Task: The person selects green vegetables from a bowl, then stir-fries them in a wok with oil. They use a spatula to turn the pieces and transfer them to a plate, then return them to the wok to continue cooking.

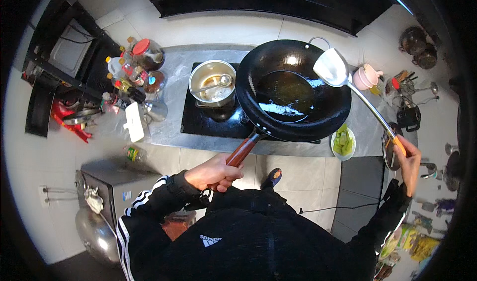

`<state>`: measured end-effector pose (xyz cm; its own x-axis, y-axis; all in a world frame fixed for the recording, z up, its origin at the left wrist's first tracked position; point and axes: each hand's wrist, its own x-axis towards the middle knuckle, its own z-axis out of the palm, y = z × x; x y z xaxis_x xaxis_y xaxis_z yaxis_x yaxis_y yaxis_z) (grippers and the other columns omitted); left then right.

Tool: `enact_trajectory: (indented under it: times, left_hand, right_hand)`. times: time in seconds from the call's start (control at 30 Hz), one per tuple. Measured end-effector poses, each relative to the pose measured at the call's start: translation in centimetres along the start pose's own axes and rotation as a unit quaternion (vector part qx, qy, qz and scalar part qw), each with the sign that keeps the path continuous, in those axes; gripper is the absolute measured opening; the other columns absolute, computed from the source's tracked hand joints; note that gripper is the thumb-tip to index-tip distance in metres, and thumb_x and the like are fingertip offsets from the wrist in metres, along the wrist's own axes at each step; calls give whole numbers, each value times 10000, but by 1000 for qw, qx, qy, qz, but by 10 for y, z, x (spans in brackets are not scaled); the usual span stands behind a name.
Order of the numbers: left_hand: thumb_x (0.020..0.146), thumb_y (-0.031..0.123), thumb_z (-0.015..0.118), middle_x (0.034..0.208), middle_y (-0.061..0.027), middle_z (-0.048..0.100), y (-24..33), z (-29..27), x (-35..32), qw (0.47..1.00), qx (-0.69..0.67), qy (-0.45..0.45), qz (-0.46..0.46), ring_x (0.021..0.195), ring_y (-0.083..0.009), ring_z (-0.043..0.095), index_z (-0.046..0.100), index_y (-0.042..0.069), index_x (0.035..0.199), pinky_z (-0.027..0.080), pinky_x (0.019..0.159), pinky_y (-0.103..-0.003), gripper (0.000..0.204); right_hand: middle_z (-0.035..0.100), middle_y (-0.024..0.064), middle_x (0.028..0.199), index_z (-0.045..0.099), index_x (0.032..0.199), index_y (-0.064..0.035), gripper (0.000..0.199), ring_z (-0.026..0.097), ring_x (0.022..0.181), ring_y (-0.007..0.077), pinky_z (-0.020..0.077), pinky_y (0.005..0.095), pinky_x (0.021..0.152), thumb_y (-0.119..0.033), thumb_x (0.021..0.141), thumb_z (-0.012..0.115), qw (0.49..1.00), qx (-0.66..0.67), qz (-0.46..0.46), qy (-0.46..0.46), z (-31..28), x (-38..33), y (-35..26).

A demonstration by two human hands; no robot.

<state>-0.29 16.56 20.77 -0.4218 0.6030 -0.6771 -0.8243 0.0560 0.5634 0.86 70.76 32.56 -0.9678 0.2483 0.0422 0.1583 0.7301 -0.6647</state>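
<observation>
black wok (293, 90) over grey counter (171, 109), white wall (223, 29) behind, pale tiled floor (303, 174)

Left hand (213, 173) hides lower stretch of wooden handle (242, 151). Right hand (408, 164) covers tail of spatula's orange grip (399, 145); spatula head (330, 68) screens part of wok's rim, contact unclear. Wok (256, 67) blocks right side of cooktop (191, 118). Liquid in pot (198, 76): kind cannot be told. Bottles (130, 70) at left overlap; contents unclear. Red tub (178, 225) partly behind sleeve. Jacket (293, 246) cut by lower edge, range hood (278, 5) by upper. Small items (423, 223), lower right: too small to identify.
</observation>
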Motion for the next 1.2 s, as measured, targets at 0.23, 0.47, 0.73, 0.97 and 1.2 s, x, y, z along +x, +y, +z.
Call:
enact_trajectory:
  times: [0.23,0.47,0.73,0.97,1.2]
  left_hand:
    - [863,64,670,659,47,402,-4,-71,-46,999,0,-44,-12,471,-49,398,419,113,964,354,389,-207,275]
    - [860,82,669,637,50,400,-12,-114,-63,994,-20,-93,-45,472,-62,397,423,112,999,358,429,-217,284]
    - [900,81,638,662,40,409,-23,-139,-61,988,-49,-142,-47,461,-46,397,393,104,1101,397,433,-204,317]
    - [909,70,631,663,45,412,-33,-148,-60,980,-82,-177,-42,467,-46,406,404,108,1093,403,444,-213,295]
    - [924,71,609,668,60,408,-36,-154,-58,973,-108,-200,-43,475,-36,398,418,120,1028,383,437,-213,223]
  right_hand:
    - [686,-1,934,700,1179,25,321,552,765,35,446,181,677,-58,874,754,999,38,-19,11,77,-16,-89]
    - [665,-21,883,699,1181,20,317,523,706,12,399,169,599,-50,876,754,1000,18,7,0,105,-25,-157]
    - [728,67,993,685,1179,53,322,640,861,80,509,222,815,-29,873,742,999,-26,-4,-18,103,-23,-221]
    - [730,72,1024,681,1192,49,321,645,872,88,510,231,823,-51,891,729,996,-81,-3,-27,105,-23,-258]
    - [730,89,1057,672,1210,46,338,657,926,97,522,237,853,-37,887,727,995,-93,-5,-39,111,-15,-284]
